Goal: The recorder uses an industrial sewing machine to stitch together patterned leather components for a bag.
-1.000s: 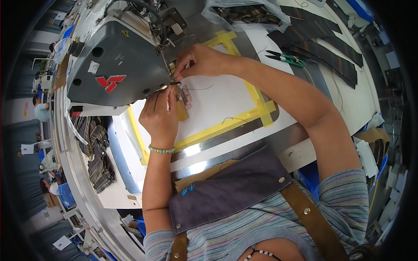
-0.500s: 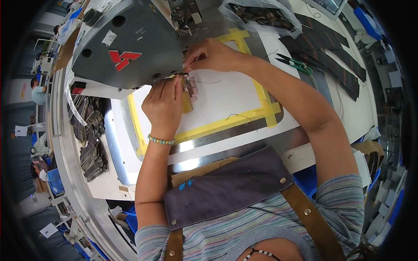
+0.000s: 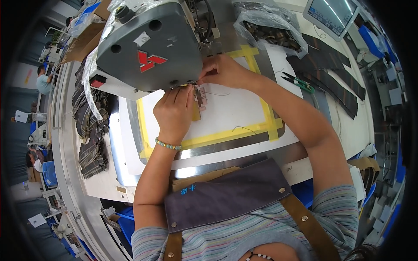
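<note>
Under the grey head of the sewing machine (image 3: pixel 130 56), my left hand (image 3: pixel 173 111) is closed, fingertips pinched at the needle area on a small piece I cannot make out. My right hand (image 3: pixel 220 73) reaches in from the right, thumb and forefinger pinched at the same spot; what they hold is hidden or too small to name. Below the fingertips lie a pale pink jig (image 3: pixel 203 99) and a narrow yellow plate (image 3: pixel 196 114), with a loose thread beside them, on a white sheet (image 3: pixel 235 108) bordered with yellow tape.
Green-handled snips (image 3: pixel 302 85), dark striped fabric strips (image 3: pixel 342 95), a plastic bag of fabric (image 3: pixel 270 35) and a screen (image 3: pixel 328 13) are at the right. Striped fabric pieces (image 3: pixel 89 148) are piled at the left. Co-workers (image 3: pixel 43 82) sit at stations far left.
The view has shifted, so the machine and table appear further right, and more of the screen shows. Both hands stay pinched at the needle area.
</note>
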`<state>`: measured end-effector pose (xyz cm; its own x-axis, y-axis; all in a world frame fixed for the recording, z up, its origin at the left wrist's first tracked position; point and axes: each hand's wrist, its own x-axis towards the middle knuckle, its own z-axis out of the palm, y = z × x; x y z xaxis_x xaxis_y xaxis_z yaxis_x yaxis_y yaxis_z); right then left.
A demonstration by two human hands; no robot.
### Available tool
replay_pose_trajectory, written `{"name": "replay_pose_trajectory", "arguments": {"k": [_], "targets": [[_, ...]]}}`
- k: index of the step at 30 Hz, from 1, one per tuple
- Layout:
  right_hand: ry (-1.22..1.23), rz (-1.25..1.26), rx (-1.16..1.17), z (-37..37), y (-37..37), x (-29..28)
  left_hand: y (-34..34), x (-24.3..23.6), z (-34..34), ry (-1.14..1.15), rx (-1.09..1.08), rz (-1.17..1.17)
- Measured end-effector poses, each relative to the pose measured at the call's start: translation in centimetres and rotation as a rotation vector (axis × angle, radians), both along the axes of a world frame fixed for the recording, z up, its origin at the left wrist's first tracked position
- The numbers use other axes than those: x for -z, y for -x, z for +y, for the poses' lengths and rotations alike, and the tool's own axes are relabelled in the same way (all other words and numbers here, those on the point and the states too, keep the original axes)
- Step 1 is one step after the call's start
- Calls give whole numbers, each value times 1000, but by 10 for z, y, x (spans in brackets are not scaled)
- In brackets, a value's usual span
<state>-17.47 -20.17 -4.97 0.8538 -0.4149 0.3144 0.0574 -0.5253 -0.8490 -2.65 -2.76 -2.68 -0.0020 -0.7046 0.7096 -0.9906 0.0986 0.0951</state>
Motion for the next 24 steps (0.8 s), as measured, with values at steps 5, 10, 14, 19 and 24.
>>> {"name": "replay_pose_trajectory", "arguments": {"k": [5, 10, 14, 19, 24], "targets": [[83, 36, 40, 6, 0, -3, 0, 1, -1, 29, 11, -28], [143, 64, 14, -1, 10, -18, 1, 0, 0, 19, -1, -28], [81, 79, 37, 0, 8, -21, 2, -3, 0, 20, 2, -16], [95, 71, -5, 3, 5, -10, 2, -1, 1, 3, -1, -17], [183, 126, -8, -2, 11, -11, -2, 3, 4, -17, 41, -75]]}}
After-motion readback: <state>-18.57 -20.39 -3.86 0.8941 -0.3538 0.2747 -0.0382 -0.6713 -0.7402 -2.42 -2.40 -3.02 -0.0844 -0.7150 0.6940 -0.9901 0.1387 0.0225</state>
